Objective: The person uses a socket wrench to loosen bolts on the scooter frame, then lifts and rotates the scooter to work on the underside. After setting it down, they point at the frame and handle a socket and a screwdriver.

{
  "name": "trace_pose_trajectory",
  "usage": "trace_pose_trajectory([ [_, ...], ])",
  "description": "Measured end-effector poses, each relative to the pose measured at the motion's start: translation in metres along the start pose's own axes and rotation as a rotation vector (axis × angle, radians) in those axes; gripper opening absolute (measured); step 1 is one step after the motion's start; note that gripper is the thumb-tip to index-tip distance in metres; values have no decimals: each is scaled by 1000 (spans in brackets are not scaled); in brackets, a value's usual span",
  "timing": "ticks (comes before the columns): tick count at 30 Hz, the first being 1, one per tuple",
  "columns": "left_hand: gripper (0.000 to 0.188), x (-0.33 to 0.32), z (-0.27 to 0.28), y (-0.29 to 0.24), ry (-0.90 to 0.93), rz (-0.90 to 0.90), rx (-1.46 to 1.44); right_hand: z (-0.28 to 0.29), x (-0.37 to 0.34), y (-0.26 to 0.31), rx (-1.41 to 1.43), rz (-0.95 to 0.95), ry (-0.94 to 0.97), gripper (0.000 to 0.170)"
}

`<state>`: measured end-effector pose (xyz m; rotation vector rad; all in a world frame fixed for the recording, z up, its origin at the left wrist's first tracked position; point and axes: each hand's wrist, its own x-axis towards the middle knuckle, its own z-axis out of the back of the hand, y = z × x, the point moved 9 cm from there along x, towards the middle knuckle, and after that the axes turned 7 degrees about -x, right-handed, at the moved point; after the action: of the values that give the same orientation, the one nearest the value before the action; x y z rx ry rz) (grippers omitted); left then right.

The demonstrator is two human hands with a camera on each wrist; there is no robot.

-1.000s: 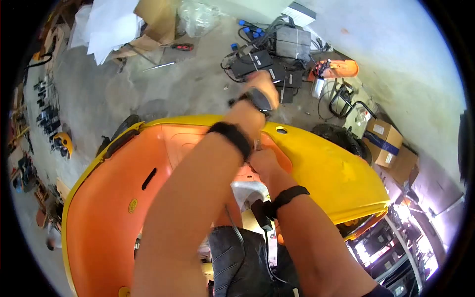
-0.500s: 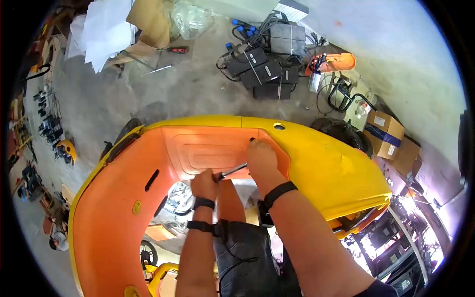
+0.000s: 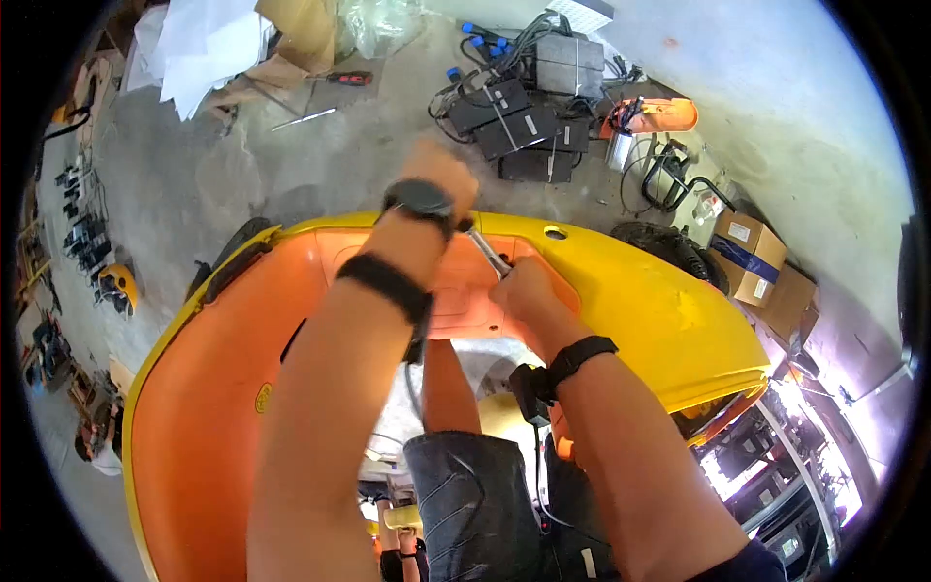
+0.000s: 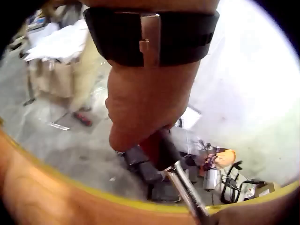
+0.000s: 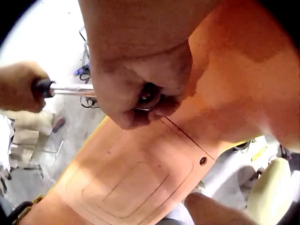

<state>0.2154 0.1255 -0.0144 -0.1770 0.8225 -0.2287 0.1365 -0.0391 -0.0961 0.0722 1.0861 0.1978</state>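
While the left hand [image 3: 441,179] grips the black-and-red handle of a chrome wrench [image 3: 488,252], the right hand [image 3: 529,291] curls its fingers round the tool's other end. The wrench spans the gap between the 2 hands, over the right part of the orange inner panel [image 3: 339,254], close to the rim of the yellow body shell [image 3: 659,330]. The right hand hides most of the wrench's head, so I cannot tell whether it touches the panel. In the head view, the left hand is blurred and reaches out past the shell's far rim.

On the concrete floor [image 3: 199,175] beyond the shell, black boxes [image 3: 502,105] lie heaped with cables, and to their right is an orange plastic part [image 3: 667,114]. A red-and-black-handled tool [image 3: 349,79] lies farther left, near white sheets [image 3: 218,53] and a clear plastic bag [image 3: 380,27]. At the right, a cardboard box [image 3: 745,233] with dark blue tape stands near the wall.
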Motion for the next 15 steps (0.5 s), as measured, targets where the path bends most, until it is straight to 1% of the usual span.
trace_pose_trajectory([
  [1, 26, -17, -34, 25, -52, 130, -166, 19, -14, 8, -32, -37, -49, 17],
  [2, 22, -42, -77, 36, -148, 226, -271, 20, -17, 14, -29, -24, -52, 17],
  [3, 18, -74, -95, 31, -61, 283, -493, 23, -22, 27, -221, 83, -126, 15],
  [4, 17, -86, -156, 20, -60, 301, -645, 27, -25, 40, -414, 188, -204, 15],
  [5, 15, -105, -182, -2, -50, 403, -835, 25, -23, 43, -413, 190, -208, 15],
  [6, 17, -111, -220, -26, -33, 474, -911, 21, -20, 44, -549, 161, -261, 16],
  [7, 20, -120, -239, -55, -77, 539, -999, 19, -18, 45, -686, 134, -315, 17],
  [8, 22, -123, -246, -70, -126, 602, -1087, 16, -13, 39, -688, 133, -320, 17],
  [9, 22, -120, -240, -70, -126, 594, -1091, 13, -13, 35, -709, 197, -331, 19],
  [10, 22, -121, -238, -69, -99, 645, -1036, 8, -16, 30, -732, 261, -338, 20],
  [11, 23, -121, -234, -64, -75, 703, -982, 15, -25, 36, -740, 263, -336, 20],
  [12, 21, -116, -214, -35, -209, 608, -765, 19, -31, 35, -597, 201, -258, 21],
  [13, 24, -109, -176, -3, -218, 534, -706, 21, -35, 37, -450, 138, -183, 23],
  [14, 24, -91, -149, 18, -267, 397, -540, 22, -36, 43, -448, 142, -180, 23],
  [15, 21, -79, -95, 30, -259, 288, -401, 22, -35, 35, -223, 30, -165, 24],
])
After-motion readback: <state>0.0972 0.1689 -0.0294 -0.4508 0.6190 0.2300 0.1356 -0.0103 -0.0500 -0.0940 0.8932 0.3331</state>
